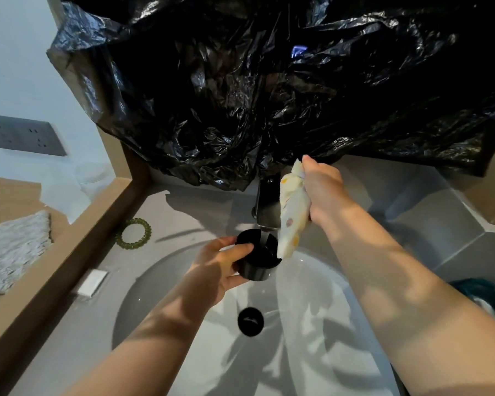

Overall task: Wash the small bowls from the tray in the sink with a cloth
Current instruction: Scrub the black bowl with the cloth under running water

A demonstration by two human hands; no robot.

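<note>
While we stood over the grey counter (183, 212), a pale wall with a socket (23, 135) rose at the far left. Below it a brown ledge (69, 252) carried a fuzzy grey mat (12, 250). Patches of sun and shadow lay across the white sink (312, 281), with a black plug (250, 321) in its floor.

Our left hand (220, 267) held the bowl (257, 261) over the sink's far side, thumb and fingers curled round its wall. It was small, black, straight-sided and upright, its mouth right under the tap (266, 204). Higher and to the right, our right hand (323, 190) gripped the cloth (293, 215) in a closed fist. The cloth was cream with yellow and brownish spots, twisted into a roll. It hung down to the bowl's right rim, and we could not tell whether it touched.

A green coiled hair tie (133, 232) lay on the counter just left of the bowl, and a small white card (92, 281) lay near the sink's left edge. Something teal (486, 295) showed at the far right. Black plastic (269, 81) hung across the back wall and hid the tap's top.
</note>
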